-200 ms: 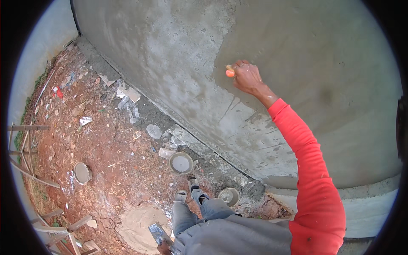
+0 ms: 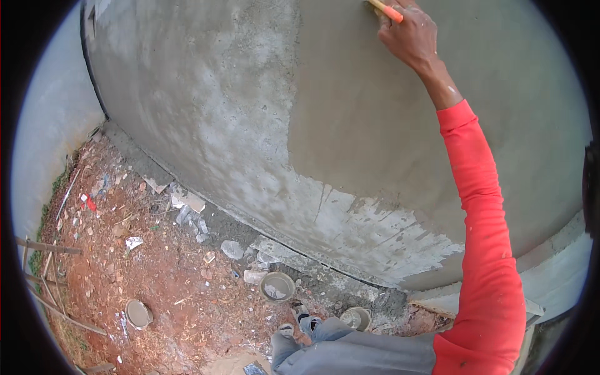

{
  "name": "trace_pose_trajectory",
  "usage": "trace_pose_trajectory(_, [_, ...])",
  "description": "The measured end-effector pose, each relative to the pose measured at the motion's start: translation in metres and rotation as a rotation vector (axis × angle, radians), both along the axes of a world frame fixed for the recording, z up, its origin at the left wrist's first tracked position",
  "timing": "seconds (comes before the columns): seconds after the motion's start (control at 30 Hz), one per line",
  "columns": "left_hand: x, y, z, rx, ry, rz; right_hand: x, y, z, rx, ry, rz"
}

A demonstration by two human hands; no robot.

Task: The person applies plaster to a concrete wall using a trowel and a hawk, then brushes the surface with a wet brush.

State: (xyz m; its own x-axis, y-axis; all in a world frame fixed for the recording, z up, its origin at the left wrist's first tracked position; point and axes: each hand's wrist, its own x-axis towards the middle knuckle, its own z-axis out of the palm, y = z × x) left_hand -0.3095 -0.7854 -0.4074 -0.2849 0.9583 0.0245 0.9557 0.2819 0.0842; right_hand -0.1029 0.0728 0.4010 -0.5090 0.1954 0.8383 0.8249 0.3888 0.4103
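My right hand, at the end of a red sleeve, is closed around a hand tool's yellowish handle with an orange end. It is up against the wall, over a smooth, darker layer of wet plaster. Whatever the handle belongs to is cut off by the upper edge or hidden by my fingers. Left of and below this layer the wall shows lighter, rough grey. My left hand is out of the picture. Only the corner of a flat metal blade shows at the lower edge, beside my leg.
By my feet stand a basin with grey mix and a pale bucket. Another round container is farther left on the reddish ground. Rubble and litter lie along the wall's foot; wooden poles stand at far left.
My right hand has moved up and to the right across the wall with the tool. The view has tilted upward, and my left hand with its flat blade has mostly dropped out below.
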Motion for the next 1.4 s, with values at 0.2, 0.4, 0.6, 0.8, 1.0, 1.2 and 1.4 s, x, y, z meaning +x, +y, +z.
trace_pose_trajectory(0.2, [-0.051,0.087,-0.03,0.26,-0.646,0.282,0.035,-0.03,-0.041,0.167,-0.025,-0.023])
trace_pose_trajectory(0.4, [-0.119,0.127,-0.036,0.564,-0.608,-0.082,0.077,-0.068,-0.211,-0.59,-0.351,-0.068])
trace_pose_trajectory(0.6, [-0.14,0.158,-0.03,0.051,-0.696,0.199,0.143,-0.093,0.009,-0.132,0.045,-0.096])
trace_pose_trajectory(0.8, [-0.146,0.189,-0.019,-0.055,-0.758,0.273,0.178,-0.105,-0.058,0.046,0.078,-0.123])
trace_pose_trajectory(1.0, [-0.148,0.22,-0.019,-0.099,-0.792,0.303,0.193,-0.144,-0.276,-0.835,-0.152,-0.225])
trace_pose_trajectory(1.2, [-0.15,0.234,-0.022,-0.154,-0.783,0.312,0.249,-0.169,-0.051,-0.238,0.072,-0.178])
trace_pose_trajectory(1.4, [-0.159,0.219,-0.036,-0.184,-0.806,0.351,0.279,-0.198,0.027,0.243,0.279,-0.293])
